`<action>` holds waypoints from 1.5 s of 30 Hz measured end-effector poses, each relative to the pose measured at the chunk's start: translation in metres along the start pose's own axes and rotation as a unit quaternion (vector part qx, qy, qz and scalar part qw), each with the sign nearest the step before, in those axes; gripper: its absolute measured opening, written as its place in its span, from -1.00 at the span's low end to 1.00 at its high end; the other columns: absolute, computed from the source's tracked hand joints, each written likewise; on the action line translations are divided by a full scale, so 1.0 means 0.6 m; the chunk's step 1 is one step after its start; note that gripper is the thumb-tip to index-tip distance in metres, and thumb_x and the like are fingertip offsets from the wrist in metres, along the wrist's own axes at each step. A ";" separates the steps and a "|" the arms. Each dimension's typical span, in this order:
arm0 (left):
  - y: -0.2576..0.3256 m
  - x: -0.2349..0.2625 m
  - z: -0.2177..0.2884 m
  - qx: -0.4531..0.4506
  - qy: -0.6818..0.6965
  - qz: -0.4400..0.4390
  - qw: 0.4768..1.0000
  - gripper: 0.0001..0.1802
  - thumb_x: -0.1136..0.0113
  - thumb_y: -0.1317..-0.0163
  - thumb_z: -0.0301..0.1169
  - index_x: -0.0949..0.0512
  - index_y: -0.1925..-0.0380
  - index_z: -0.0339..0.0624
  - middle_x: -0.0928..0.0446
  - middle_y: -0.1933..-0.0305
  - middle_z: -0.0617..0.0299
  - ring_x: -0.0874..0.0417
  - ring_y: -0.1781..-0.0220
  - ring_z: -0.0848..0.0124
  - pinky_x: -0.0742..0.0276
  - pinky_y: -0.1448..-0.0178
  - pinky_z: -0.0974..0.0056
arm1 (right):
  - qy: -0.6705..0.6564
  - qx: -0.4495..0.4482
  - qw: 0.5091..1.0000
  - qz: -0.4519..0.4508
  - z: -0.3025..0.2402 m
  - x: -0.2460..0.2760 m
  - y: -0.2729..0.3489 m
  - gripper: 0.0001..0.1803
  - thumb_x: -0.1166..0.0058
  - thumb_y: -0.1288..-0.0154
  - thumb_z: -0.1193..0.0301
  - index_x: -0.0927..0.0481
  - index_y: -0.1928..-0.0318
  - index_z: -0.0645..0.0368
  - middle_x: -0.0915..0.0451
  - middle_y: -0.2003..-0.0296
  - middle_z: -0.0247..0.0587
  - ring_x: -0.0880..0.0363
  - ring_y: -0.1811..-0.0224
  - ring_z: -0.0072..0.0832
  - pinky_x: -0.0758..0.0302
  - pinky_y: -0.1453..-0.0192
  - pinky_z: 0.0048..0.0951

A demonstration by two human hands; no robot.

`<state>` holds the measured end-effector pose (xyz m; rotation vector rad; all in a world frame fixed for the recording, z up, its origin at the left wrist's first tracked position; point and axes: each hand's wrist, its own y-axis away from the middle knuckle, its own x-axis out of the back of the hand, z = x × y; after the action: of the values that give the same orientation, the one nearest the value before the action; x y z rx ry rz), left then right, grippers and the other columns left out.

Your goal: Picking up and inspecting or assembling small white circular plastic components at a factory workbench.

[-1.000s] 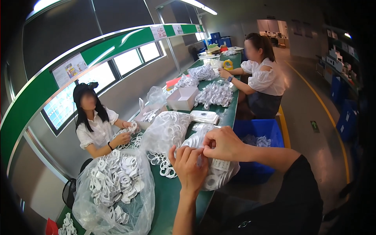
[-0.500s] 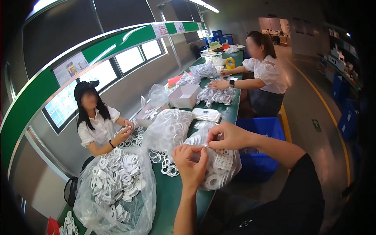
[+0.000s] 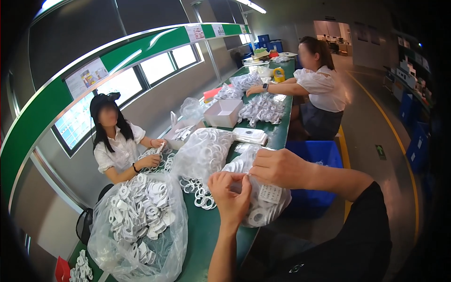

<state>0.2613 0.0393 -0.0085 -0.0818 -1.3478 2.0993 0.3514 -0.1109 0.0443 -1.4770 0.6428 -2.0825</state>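
Note:
At the near edge of the green table sits a clear plastic bag point(image 3: 263, 214) of flat white ring-shaped parts, with a white printed label point(image 3: 270, 193) on it. My left hand point(image 3: 229, 195) pinches the bag's plastic between thumb and forefinger. Close against it, my right hand point(image 3: 282, 167) is closed on the same plastic, its fingers curled. The two pinches almost meet above the bag; the exact bit of film between them is too small to make out. Left of my hands stands another clear bag point(image 3: 202, 150) full of white rings, with loose white rings point(image 3: 199, 195) beside it.
A large open plastic bag point(image 3: 176, 256) of white parts stands at the near left of the green table point(image 3: 199, 230). Beyond are a white box point(image 3: 221, 114) and a stack of white pieces point(image 3: 250, 136). A blue bin point(image 3: 312, 202) stands right. Two co-workers sit at the table.
My right hand has turned and its fingers have curled in more, still at the bag's plastic. The far co-worker's arm has reached further across the table. The left co-worker's hands have shifted.

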 end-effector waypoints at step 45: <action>0.003 -0.005 -0.001 0.000 0.042 -0.013 0.999 -0.92 -0.29 0.01 -0.46 -0.55 0.54 -0.14 -0.49 0.49 0.27 -0.46 0.29 0.31 -0.20 -0.06 0.21 | -0.276 -0.259 0.921 0.096 -0.016 -0.023 -0.003 -0.90 -0.17 0.15 0.56 -0.49 0.59 0.22 -0.46 0.60 -0.16 -0.50 0.52 -0.32 -0.42 0.53 -0.38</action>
<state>0.2631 0.0376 -0.0108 -0.1501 -1.2924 2.0502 0.3457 -0.0999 0.0329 -2.0736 1.0960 -1.2923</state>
